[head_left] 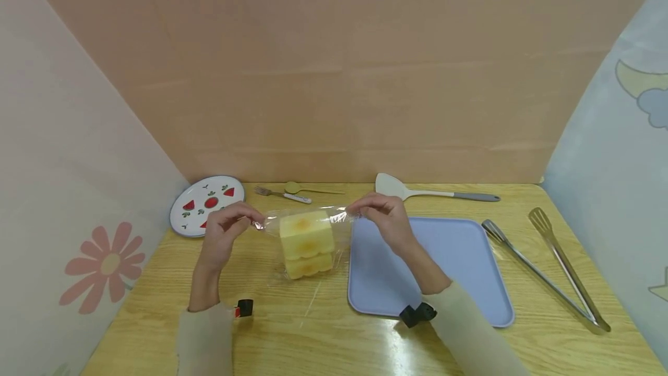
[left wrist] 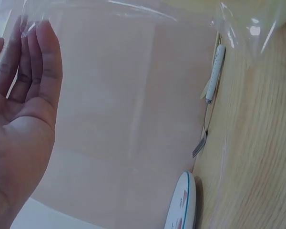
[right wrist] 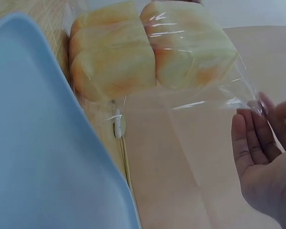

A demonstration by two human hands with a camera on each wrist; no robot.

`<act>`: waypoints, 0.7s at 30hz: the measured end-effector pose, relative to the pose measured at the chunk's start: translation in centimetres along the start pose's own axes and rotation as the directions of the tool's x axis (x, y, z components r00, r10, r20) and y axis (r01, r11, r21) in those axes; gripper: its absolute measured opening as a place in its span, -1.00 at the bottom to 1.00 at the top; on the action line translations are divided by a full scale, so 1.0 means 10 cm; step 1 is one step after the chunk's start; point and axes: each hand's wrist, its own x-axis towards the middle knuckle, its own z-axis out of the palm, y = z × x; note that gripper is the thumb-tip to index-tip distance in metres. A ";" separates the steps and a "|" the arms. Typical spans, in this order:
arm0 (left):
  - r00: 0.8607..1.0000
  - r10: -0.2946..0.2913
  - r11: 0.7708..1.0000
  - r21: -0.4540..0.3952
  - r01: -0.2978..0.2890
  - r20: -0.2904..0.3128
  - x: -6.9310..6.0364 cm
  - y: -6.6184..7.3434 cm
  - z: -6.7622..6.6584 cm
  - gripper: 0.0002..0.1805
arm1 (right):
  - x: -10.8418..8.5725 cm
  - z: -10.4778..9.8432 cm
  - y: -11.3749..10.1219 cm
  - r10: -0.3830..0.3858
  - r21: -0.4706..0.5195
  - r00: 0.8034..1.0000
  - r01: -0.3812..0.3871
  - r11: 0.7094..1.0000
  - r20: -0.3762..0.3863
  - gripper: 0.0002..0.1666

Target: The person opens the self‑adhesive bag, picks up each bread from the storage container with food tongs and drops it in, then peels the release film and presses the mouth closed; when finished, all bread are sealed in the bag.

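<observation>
Two pale yellow bread loaves (head_left: 307, 235) with browned patches lie inside a clear plastic bag (head_left: 341, 231). At the bag's upper left corner, my left hand (head_left: 224, 234) pinches the film between thumb and fingers. The opposite upper corner is pinched by my right hand (head_left: 388, 222), so the top edge is stretched between both hands. In the right wrist view the two loaves (right wrist: 114, 52) show side by side through the film, with the right hand (right wrist: 264, 152) at the corner. The left wrist view shows the left hand (left wrist: 28, 95) with fingertips on the film.
A blue tray (head_left: 443, 271) lies right of the bag, partly under my right forearm. Metal tongs (head_left: 553, 271) are farther right. Behind are a white spatula (head_left: 391, 186), a fork (head_left: 271, 191) and a golden spoon (head_left: 293, 187). An oval watermelon-patterned plate (head_left: 180, 222) stands back left.
</observation>
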 end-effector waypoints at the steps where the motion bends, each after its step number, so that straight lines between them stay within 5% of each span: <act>1: 1.000 -0.010 1.000 0.022 0.010 -0.017 0.00 0.01 0.01 -0.81 | 0.00 0.01 0.00 0.003 -0.023 1.000 -0.003 1.000 -0.008 -0.87; 4: 0.996 -0.046 0.994 0.096 0.053 -0.071 0.02 0.04 0.05 -0.93 | -0.01 0.04 -0.02 0.023 -0.107 0.999 -0.027 0.994 -0.039 -0.92; 11: 0.967 -0.195 0.951 0.209 0.227 -0.161 0.03 0.13 0.10 -0.75 | -0.02 0.04 -0.06 0.081 -0.184 0.993 -0.096 0.978 -0.085 -0.54; 16: 0.945 -0.269 0.901 0.299 0.316 -0.188 0.05 0.17 0.11 -0.83 | -0.02 0.02 -0.08 0.076 -0.266 0.993 -0.096 0.959 -0.086 -0.82; 21: 0.953 -0.257 0.858 0.416 0.301 -0.161 0.06 0.18 0.13 -0.94 | -0.01 0.02 -0.09 0.050 -0.315 0.996 -0.070 0.946 -0.069 -0.91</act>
